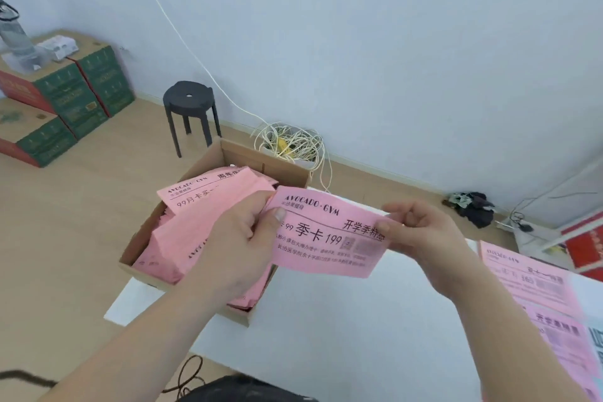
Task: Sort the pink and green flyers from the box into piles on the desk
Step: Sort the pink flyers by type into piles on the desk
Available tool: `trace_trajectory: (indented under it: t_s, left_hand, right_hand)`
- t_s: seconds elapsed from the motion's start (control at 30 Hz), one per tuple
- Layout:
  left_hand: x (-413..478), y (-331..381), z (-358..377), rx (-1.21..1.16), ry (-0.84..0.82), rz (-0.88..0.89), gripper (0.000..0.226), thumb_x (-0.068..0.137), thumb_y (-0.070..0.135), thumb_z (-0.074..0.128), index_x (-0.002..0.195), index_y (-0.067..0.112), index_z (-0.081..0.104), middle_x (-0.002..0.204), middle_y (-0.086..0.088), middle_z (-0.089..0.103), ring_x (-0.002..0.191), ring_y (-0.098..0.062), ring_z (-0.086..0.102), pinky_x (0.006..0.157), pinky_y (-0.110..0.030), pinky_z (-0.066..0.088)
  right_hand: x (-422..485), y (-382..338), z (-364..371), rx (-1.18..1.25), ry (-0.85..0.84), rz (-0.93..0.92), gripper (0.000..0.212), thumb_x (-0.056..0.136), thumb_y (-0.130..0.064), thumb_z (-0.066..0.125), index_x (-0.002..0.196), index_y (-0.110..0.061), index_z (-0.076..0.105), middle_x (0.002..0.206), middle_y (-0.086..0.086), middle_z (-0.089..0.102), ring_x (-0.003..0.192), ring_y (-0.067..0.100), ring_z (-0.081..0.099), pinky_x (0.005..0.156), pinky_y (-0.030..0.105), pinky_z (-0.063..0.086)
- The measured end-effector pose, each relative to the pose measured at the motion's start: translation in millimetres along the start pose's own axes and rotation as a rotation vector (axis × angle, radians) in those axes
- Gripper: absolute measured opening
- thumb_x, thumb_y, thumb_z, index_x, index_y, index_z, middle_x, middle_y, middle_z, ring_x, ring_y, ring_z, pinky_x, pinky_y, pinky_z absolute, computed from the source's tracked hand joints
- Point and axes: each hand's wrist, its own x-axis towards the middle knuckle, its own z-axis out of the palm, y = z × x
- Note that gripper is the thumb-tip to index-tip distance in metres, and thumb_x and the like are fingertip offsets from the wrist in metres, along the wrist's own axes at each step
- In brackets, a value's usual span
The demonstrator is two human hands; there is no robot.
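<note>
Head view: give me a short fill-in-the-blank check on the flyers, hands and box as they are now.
1. The flyer pinched between the left hand and the right hand is ____ in colour.
2. The cardboard box stands on the person's ____ side.
3. The pink piles on the desk lie on the person's ____ side.
4. The stool on the floor beyond the box is ____.

Missing words: pink; left; right; black.
</note>
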Motion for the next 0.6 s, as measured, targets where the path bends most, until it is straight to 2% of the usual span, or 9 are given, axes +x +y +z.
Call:
trace_trajectory:
  t_s: [0.07,0.1,0.17,0.23,0.3,0.33,0.43,0.53,0.6]
  left_hand:
    - [2.7,-9.4,31.9,0.014,-0.073,-0.002,0.021,0.106,0.019,0.053,0.104,0.032,0.069,0.095,0.010,0.077,0.087,-0.008,0.071,0.075,-0.023,0.054]
    - [3.6,-14.5,47.7,0.017,-0.094,-0.003,0.021,0.106,0.019,0.053,0.106,0.031,0.069,0.095,0.012,0.077,0.088,-0.007,0.071,0.075,-0.021,0.053]
    - [5.7,-25.0,75.1,0.011,-0.145,-0.011,0.020,0.106,0.018,0.053,0.106,0.030,0.069,0.093,0.015,0.076,0.086,-0.004,0.069,0.073,-0.016,0.050]
    - [8.0,-36.1,94.9,0.037,-0.213,-0.016,0.020,0.107,0.020,0.052,0.113,0.030,0.067,0.100,0.017,0.077,0.095,-0.003,0.070,0.083,-0.021,0.052]
    - [11.7,-46.6,117.2,0.066,-0.292,-0.011,0.021,0.108,0.021,0.050,0.119,0.030,0.065,0.109,0.017,0.076,0.106,-0.004,0.069,0.094,-0.030,0.052]
    - [12.7,-50.5,127.2,0.075,-0.310,-0.021,0.021,0.108,0.021,0.049,0.118,0.031,0.065,0.110,0.019,0.075,0.107,-0.002,0.068,0.095,-0.030,0.051]
    - [10.7,-63.5,150.5,0.085,-0.325,-0.096,0.021,0.108,0.020,0.047,0.118,0.030,0.062,0.112,0.019,0.073,0.108,0.003,0.064,0.089,-0.018,0.046]
    - [6.8,-78.3,162.1,0.050,-0.340,-0.256,0.020,0.106,0.013,0.051,0.114,0.027,0.063,0.112,0.014,0.074,0.113,-0.006,0.064,0.087,-0.020,0.046]
    - [8.7,-85.0,166.0,0.042,-0.334,-0.313,0.022,0.103,0.006,0.054,0.112,0.023,0.062,0.109,0.011,0.075,0.111,-0.007,0.065,0.083,-0.019,0.046]
  right_hand:
    - [-16.9,41.9,-26.2,0.235,0.004,0.138,0.054,0.078,-0.001,0.077,0.130,-0.007,0.062,0.109,0.018,0.073,0.100,0.037,0.073,0.094,0.052,0.056]
    - [-26.9,60.4,-34.6,0.290,-0.007,0.190,0.050,0.082,0.000,0.073,0.131,-0.007,0.062,0.116,0.019,0.073,0.106,0.039,0.072,0.098,0.054,0.054]
    - [-46.3,92.7,-46.6,0.276,-0.019,0.253,0.038,0.090,0.001,0.067,0.127,-0.006,0.066,0.122,0.016,0.073,0.113,0.035,0.070,0.103,0.055,0.051]
    - [-56.0,116.8,-51.1,0.207,0.079,0.234,0.032,0.093,0.001,0.067,0.124,-0.009,0.068,0.119,0.009,0.075,0.113,0.030,0.071,0.104,0.054,0.052]
    - [-58.7,131.9,-58.1,0.154,0.243,0.172,0.029,0.096,0.001,0.065,0.120,-0.016,0.070,0.115,0.001,0.077,0.114,0.021,0.070,0.100,0.043,0.053]
    - [-58.0,136.6,-61.2,0.145,0.303,0.145,0.028,0.097,0.000,0.064,0.118,-0.018,0.070,0.114,-0.003,0.077,0.113,0.016,0.069,0.097,0.036,0.053]
    - [-52.4,151.7,-68.1,0.121,0.402,0.114,0.023,0.097,-0.001,0.063,0.107,-0.021,0.069,0.108,-0.007,0.077,0.108,0.010,0.069,0.092,0.029,0.052]
    - [-46.8,164.5,-66.8,0.024,0.455,0.110,0.027,0.093,0.000,0.061,0.086,-0.026,0.063,0.097,-0.010,0.074,0.097,0.011,0.066,0.082,0.024,0.052]
    - [-42.6,168.9,-65.3,0.041,0.497,0.116,0.024,0.091,0.002,0.060,0.091,-0.022,0.065,0.091,-0.009,0.073,0.087,0.009,0.063,0.071,0.016,0.050]
